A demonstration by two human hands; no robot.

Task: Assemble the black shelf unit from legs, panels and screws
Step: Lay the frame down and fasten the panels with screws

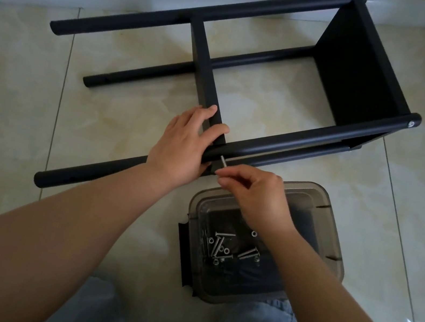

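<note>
Fastening of the narrow black middle panel (206, 74) to the near black tubular leg (309, 134) looks to be the step in hand. The black shelf frame (364, 68) lies on its side on pale floor tiles (33, 89). The left hand (183, 144) clamps panel and leg together; the right hand (253, 193) pinches a thin silver screw (223, 161) at the leg. Next, the screw needs lining up with its hole. Spare screws lie in the near smoky plastic tub (334, 239).
</note>
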